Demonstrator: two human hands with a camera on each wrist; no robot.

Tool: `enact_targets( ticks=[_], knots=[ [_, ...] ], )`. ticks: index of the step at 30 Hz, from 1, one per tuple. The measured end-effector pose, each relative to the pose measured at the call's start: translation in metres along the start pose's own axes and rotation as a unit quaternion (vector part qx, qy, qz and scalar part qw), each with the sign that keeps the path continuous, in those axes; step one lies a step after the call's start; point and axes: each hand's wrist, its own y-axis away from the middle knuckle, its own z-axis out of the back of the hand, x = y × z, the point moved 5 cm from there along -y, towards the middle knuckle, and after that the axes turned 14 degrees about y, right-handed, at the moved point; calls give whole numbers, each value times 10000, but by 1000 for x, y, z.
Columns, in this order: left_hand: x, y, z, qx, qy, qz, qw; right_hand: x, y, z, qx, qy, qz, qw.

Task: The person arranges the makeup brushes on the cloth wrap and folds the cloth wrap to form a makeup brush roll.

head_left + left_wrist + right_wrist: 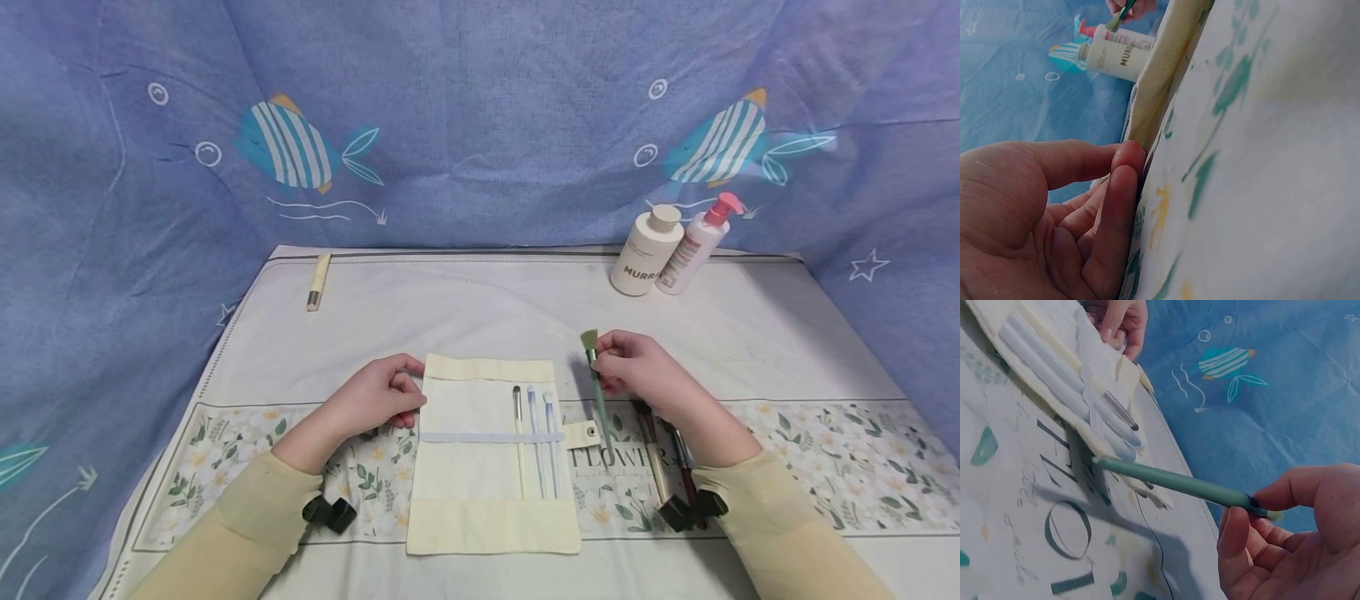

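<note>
A cream fabric brush roll (467, 471) lies unrolled on the table. Under its elastic band sit a cream-handled makeup brush (519, 417) and two pale blue-white brushes (551, 425), all in the right half. My left hand (386, 392) pinches the roll's left edge near the top, thumb and forefinger meeting at the cloth in the left wrist view. To the right of the roll, my right hand (630, 362) holds a green makeup brush (1172, 481) near its ferrule. Its bristles point up and away, and the handle end hangs by the roll's snap tab (581, 433).
Dark-bristled brushes (652, 454) lie beneath my right wrist. A white bottle (647, 254) and a pink-topped pump bottle (697, 250) stand at the back right. A small cream tube (318, 283) lies at the back left. A blue curtain (480, 125) hangs behind the table.
</note>
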Motion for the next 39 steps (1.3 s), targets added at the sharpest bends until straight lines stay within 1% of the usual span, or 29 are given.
enact_targets(
  ticks=[8, 23, 39],
  knots=[
    [-1, 0, -1, -1, -7, 17, 10000, 7, -4, -8, 121, 92, 82, 9999],
    [-1, 0, -1, -43, -24, 1, 10000, 12, -10, -15, 118, 126, 136, 9998],
    [-2, 0, 0, -69, -45, 23, 10000, 18, -16, -21, 107, -96, 202, 9997]
  ],
)
